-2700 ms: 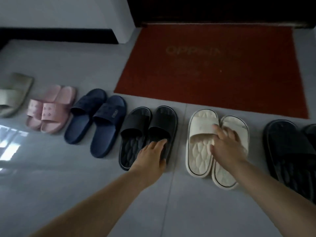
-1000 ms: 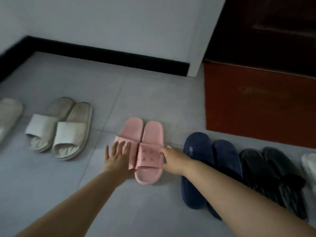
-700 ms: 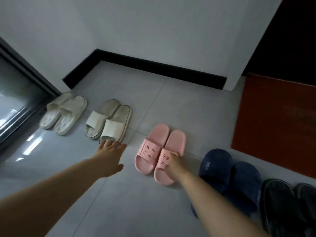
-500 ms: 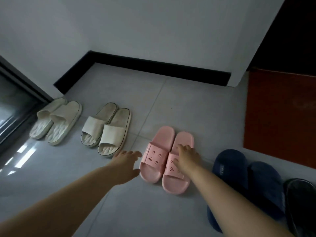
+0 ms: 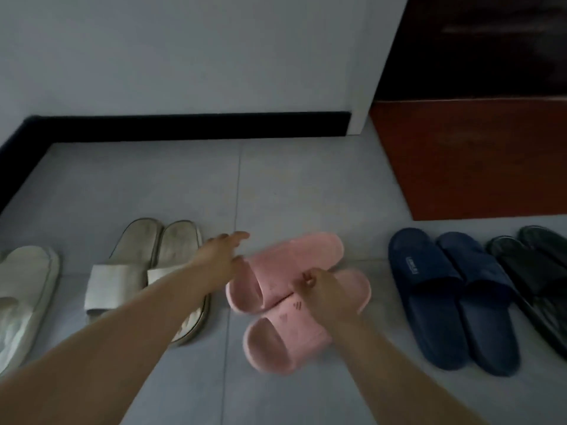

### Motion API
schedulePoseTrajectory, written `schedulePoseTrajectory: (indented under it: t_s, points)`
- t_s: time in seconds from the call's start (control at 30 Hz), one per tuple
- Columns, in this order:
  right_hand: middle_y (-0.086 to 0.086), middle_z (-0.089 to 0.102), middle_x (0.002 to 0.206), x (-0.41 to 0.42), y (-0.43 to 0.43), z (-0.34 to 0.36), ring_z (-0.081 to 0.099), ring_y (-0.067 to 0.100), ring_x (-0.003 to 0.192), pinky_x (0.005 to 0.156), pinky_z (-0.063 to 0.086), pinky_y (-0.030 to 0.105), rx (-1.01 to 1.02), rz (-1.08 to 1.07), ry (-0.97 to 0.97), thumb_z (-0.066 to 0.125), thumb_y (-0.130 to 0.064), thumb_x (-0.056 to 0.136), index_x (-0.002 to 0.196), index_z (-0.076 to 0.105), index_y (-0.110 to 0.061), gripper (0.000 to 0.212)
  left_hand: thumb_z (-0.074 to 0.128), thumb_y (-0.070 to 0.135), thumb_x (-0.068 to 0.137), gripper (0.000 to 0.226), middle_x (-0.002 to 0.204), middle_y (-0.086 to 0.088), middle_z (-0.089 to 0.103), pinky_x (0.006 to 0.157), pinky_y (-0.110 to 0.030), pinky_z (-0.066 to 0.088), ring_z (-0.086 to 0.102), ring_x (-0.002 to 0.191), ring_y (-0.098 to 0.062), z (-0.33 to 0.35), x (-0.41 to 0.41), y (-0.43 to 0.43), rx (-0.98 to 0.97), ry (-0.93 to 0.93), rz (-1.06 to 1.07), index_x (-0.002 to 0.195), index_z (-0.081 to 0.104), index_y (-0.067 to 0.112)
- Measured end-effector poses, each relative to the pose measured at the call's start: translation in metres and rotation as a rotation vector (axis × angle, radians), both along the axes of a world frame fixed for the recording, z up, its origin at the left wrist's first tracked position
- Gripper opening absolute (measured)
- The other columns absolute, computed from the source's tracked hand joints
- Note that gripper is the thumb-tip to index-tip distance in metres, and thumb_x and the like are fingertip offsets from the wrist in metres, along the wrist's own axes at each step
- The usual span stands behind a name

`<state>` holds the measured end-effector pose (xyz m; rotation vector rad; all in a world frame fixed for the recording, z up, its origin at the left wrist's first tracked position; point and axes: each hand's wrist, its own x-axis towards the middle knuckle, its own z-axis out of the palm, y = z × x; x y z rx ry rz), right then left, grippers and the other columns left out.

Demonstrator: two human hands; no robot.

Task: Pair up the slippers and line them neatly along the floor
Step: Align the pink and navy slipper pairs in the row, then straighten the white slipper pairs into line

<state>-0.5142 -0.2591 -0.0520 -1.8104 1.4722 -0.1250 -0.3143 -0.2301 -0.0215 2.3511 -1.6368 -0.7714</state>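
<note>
Pink pair (image 5: 277, 273) is lying on the floor (image 5: 291, 191) between the beige pair (image 5: 144, 265) and navy pair (image 5: 441, 289). Long axes are running diagonally, toes pointing near-left and heels far-right. Right hand (image 5: 325, 291) is gripping the straps with curled fingers (image 5: 307, 279). Left hand (image 5: 221, 255) is reaching just beside the pair, fingers straight, holding nothing.

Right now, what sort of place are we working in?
Probably a home entryway: a red doormat lies before what looks like a dark door, and pink slippers, navy slippers and beige slippers sit in a row on the tiled floor.
</note>
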Motion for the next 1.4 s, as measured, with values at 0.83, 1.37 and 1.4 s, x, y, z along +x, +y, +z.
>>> schedulePoseTrajectory:
  t_s: [0.83,1.37,1.4]
  points:
    - [0.014,0.054,0.128,-0.026,0.011,-0.031,0.054,0.029,0.11,0.086,0.037,0.028,0.273,-0.262,-0.124,0.047,-0.019,0.09,0.141,0.028,-0.027,0.056,0.054,0.021,0.09,0.077,0.131,-0.011,0.045,0.103,-0.045,0.042,0.048,0.119,-0.029,-0.06,-0.054,0.018,0.155,0.147,-0.092,0.145,0.005,0.041]
    - [-0.001,0.049,0.084,0.007,0.079,-0.031,0.046,0.009,0.064,0.053,0.035,0.023,0.106,-0.515,-0.173,0.05,0.003,0.078,0.118,0.044,-0.011,0.043,0.049,0.033,0.092,0.057,0.147,-0.015,0.035,0.114,-0.043,0.026,0.029,0.136,-0.035,-0.014,0.153,0.048,0.109,-0.341,-0.083,0.144,0.028,0.023]
    - [0.001,0.049,0.088,0.011,0.089,-0.028,0.046,0.01,0.064,0.052,0.034,0.022,0.133,-0.504,-0.185,0.049,0.004,0.078,0.117,0.044,-0.013,0.043,0.047,0.044,0.091,0.061,0.146,-0.015,0.035,0.114,-0.043,0.026,0.03,0.135,-0.036,-0.016,0.168,0.058,0.215,-0.394,-0.127,0.145,0.024,0.026]
